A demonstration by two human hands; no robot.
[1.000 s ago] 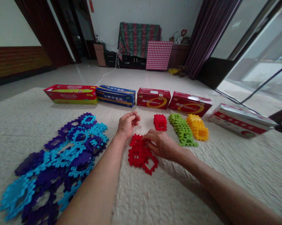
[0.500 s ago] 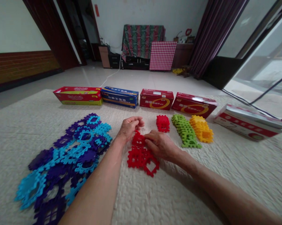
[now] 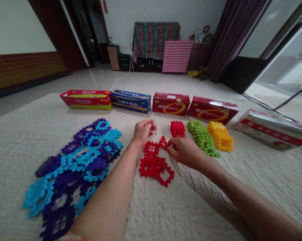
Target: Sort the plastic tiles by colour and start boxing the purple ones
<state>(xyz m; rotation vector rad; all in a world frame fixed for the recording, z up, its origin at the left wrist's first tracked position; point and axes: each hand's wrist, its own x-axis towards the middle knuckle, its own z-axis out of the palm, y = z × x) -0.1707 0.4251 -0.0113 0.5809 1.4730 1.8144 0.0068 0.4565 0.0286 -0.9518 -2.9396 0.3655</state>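
My right hand (image 3: 184,149) pinches the edge of a small red triangular building piece (image 3: 163,143) just above the mat. My left hand (image 3: 144,130) hovers with its fingers curled in, and no piece shows in it. Below it lies a red window-pattern piece (image 3: 151,148). Nearer to me is a loose group of red pieces (image 3: 149,165), including one with a large opening (image 3: 165,176). Beyond my right hand stands a neat stack of red pieces (image 3: 177,129).
Purple and light blue pieces (image 3: 88,155) lie in a heap at left. Rows of green pieces (image 3: 202,138) and yellow pieces (image 3: 220,135) lie at right. A red-yellow box (image 3: 90,100), a blue box (image 3: 131,101), two dark red boxes (image 3: 171,104) and a white-red box (image 3: 274,130) line the back.
My right hand has shifted right, drawing the red triangular piece away from the other red pieces. The window-pattern piece now lies uncovered. My left hand stays close to where it was.
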